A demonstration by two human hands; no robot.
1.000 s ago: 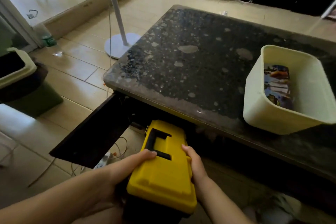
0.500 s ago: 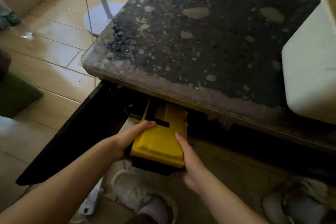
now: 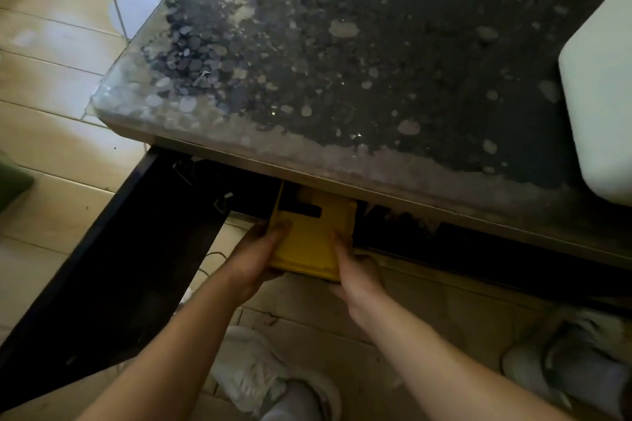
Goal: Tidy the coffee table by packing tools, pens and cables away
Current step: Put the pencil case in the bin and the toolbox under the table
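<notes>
Two hands logged; black door stands open at left; left hand clamps the yellow toolbox, half under the coffee table; right hand grips its right edge; I note a cream bin on the tabletop, far right.

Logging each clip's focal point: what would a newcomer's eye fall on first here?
The bright yellow plastic toolbox, black-handled, low at centre, gripped by the left hand and right hand, half under the table edge. Above spreads the dark speckled stone tabletop, a pale cream plastic tub at its right; a black cabinet door hangs open lower left.
</notes>
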